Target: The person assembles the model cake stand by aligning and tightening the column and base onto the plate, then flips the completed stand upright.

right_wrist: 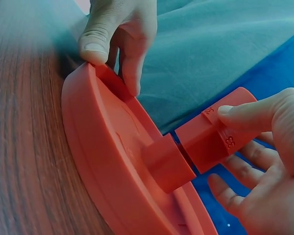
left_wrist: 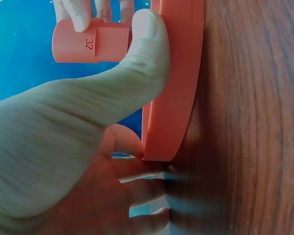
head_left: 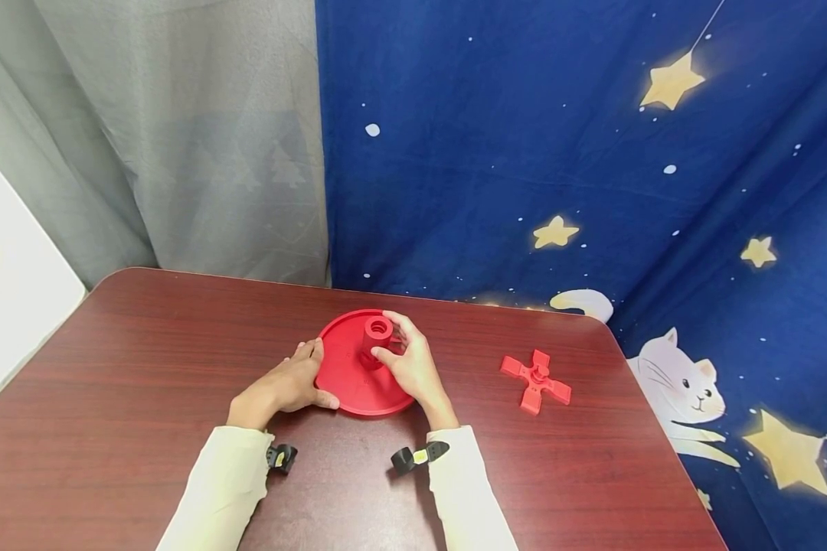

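Note:
A round red dish [head_left: 341,371] with a raised rim lies on the table. Across its left edge sits my left hand [head_left: 292,383], thumb on the near rim and fingers along the far side. From the dish's middle rises a short red post [right_wrist: 167,164]. My right hand [head_left: 415,371] pinches a red stepped cylinder [right_wrist: 200,142], hollow at its upper end and marked 32, between thumb and fingers. In the right wrist view its lower end is right at the post's top, with a narrow dark gap between them.
A red four-armed cross piece [head_left: 539,376] with a knob at its centre lies on the brown table [head_left: 496,474] to the right of the dish. Grey curtain [head_left: 227,138] and blue starry curtain [head_left: 482,153] hang behind the table's far edge.

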Demonstrator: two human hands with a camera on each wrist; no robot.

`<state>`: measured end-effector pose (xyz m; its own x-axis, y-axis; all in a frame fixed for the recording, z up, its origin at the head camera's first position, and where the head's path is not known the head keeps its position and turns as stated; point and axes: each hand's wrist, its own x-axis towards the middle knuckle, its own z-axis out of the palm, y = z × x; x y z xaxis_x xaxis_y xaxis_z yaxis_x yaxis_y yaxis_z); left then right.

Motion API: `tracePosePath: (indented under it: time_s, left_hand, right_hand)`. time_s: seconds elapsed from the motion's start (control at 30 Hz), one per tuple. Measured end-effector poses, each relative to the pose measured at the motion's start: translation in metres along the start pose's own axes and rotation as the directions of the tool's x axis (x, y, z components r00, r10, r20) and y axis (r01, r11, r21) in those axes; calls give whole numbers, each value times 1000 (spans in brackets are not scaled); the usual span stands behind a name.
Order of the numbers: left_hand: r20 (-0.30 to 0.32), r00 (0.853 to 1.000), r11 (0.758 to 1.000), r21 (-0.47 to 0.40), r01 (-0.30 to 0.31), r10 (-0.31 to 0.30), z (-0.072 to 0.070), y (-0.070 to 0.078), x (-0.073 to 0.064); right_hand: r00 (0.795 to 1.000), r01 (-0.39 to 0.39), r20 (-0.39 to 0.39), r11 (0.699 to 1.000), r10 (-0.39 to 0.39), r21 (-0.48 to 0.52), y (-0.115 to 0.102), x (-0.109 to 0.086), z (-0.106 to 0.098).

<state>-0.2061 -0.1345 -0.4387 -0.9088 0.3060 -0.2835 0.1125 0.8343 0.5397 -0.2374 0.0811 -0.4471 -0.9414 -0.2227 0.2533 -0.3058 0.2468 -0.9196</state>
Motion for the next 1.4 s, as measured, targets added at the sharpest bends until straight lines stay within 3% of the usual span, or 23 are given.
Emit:
tracePosePath:
  time_s: [0.4,1.07,1.4]
  left_hand:
    - [-4,1000,1000,3,-5,5,-1,0,1]
    - [-14,1000,1000,-3,-13,13,1,-1,0]
    - [-14,1000,1000,11,-21,21,1,-1,0]
  right_hand:
    - [999,13,-47,1000,-12,22,-1,4,2]
    - [994,-7,-113,999,1,-53,-2,-1,6]
    - [981,-41,-196,989,12,-143,-3,-3,10]
